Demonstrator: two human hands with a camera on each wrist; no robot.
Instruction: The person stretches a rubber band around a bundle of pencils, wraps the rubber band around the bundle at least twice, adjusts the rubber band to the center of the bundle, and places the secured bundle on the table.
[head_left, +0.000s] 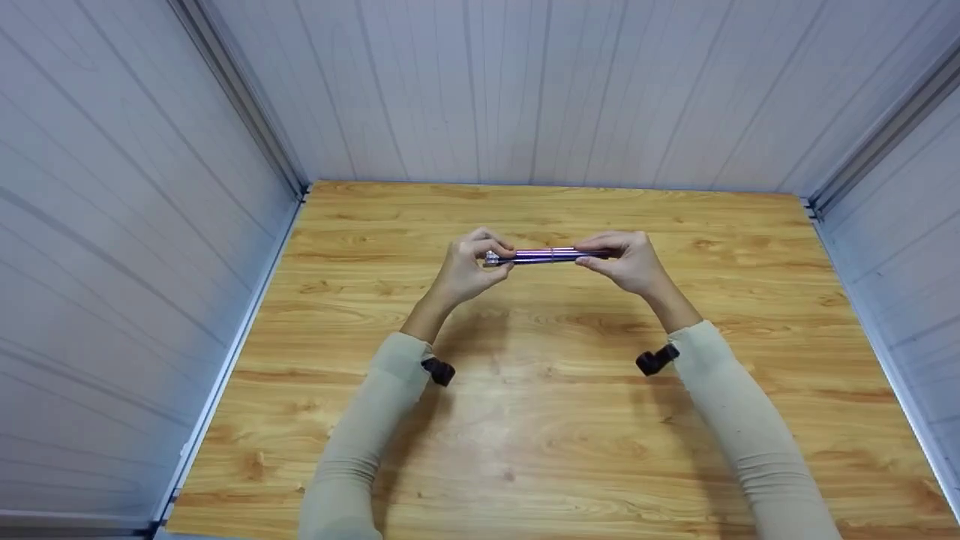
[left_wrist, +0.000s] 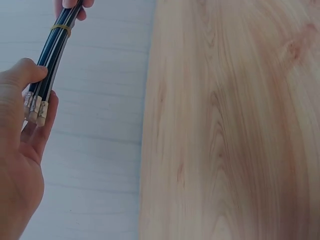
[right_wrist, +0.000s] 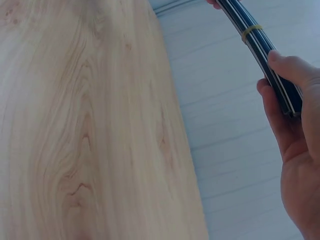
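A bundle of dark striped pencils (head_left: 536, 256) is held level above the table between both hands. Around its middle runs a yellow rubber band (left_wrist: 61, 27), which also shows in the right wrist view. My left hand (head_left: 469, 267) pinches the end with the erasers (left_wrist: 36, 109), thumb on one side and fingers on the other. At the opposite end, my right hand (head_left: 626, 261) grips the pencils between thumb and fingers. The right wrist view shows flat, eraserless pencil ends (right_wrist: 292, 113) near that palm.
Below the hands lies a wood-grain table (head_left: 525, 420). Pale panelled walls stand at the back (head_left: 502, 90), left (head_left: 112, 262) and right (head_left: 907, 247). A small black camera is strapped to each sleeve near the wrist.
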